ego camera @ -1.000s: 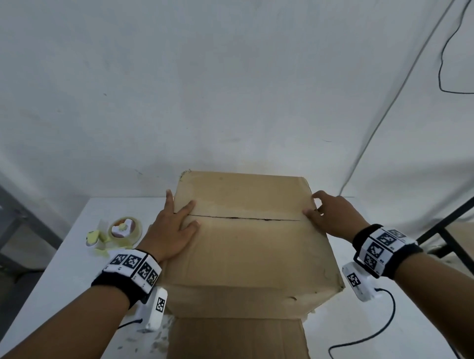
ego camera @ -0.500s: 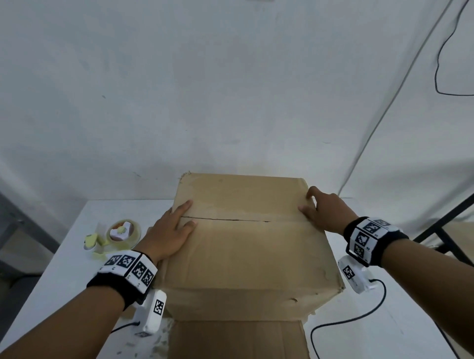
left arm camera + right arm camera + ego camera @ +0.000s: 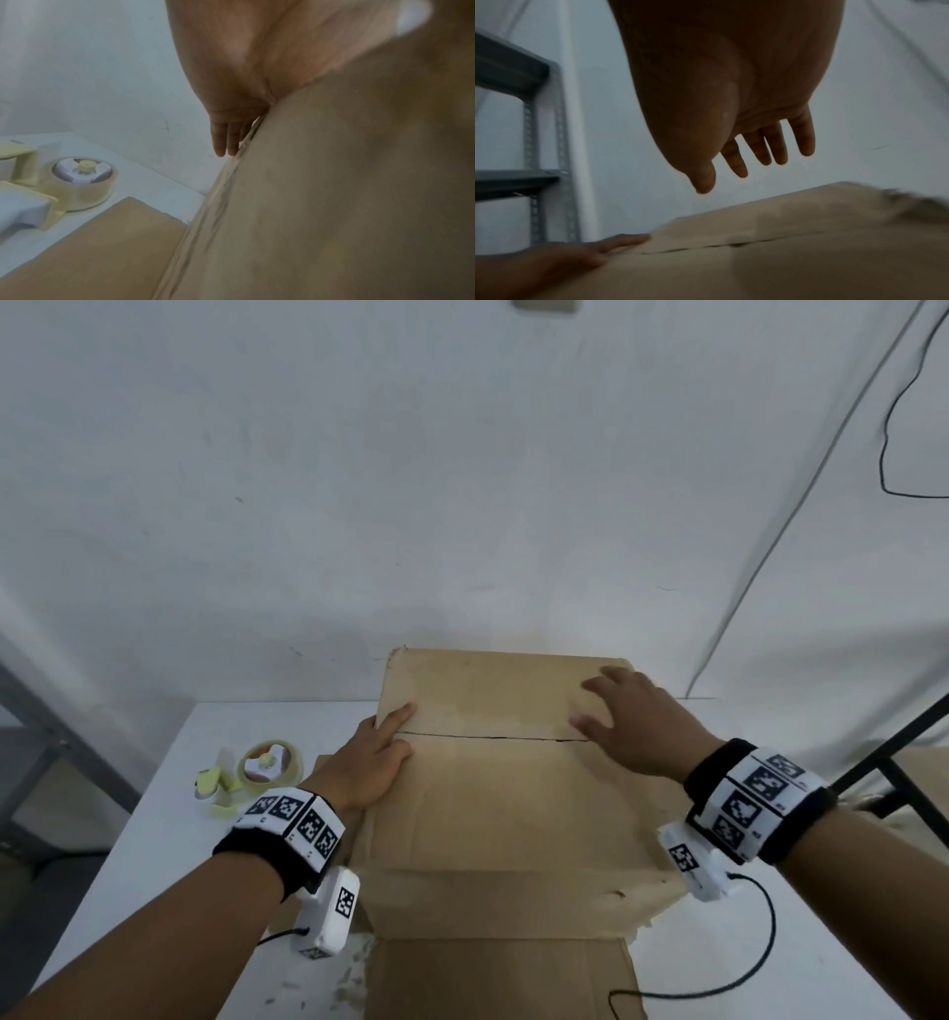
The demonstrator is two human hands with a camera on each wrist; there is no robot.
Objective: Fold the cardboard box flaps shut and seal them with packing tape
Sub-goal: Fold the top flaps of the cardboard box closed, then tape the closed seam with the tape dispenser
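— Two top flaps of the cardboard box (image 3: 493, 814) folded down, meeting at a thin dark seam (image 3: 488, 737) running side to side. Any tape on it?
— None visible along the seam. Box standing on the white table (image 3: 154, 839), back edge close to the white wall (image 3: 411, 480).
— And the left hand (image 3: 367, 765)?
— Lying flat at the left end of the seam, fingers (image 3: 223, 140) straight and together, forefinger reaching onto the far flap. Pressing the cardboard, gripping nothing.
— Right hand (image 3: 639, 721)?
— Spread over the right end of the seam, fingers (image 3: 757, 146) extended and slightly apart, nothing held. From the wrist view, fingertips seem raised off the cardboard; from the head view, cannot tell whether palm touches.
— Where is the tape?
— Packing tape dispenser (image 3: 257, 770) lying on the table to the left of the box, well apart from both hands, clear roll on its white and yellow hub (image 3: 82, 172).
— Anything else around?
— Loose flat cardboard sheet (image 3: 97, 243) lying on the table between dispenser and box. Grey metal shelving (image 3: 539, 142) at the left. Black cable (image 3: 898, 428) hanging on the wall at upper right. Marker wristbands on both wrists.
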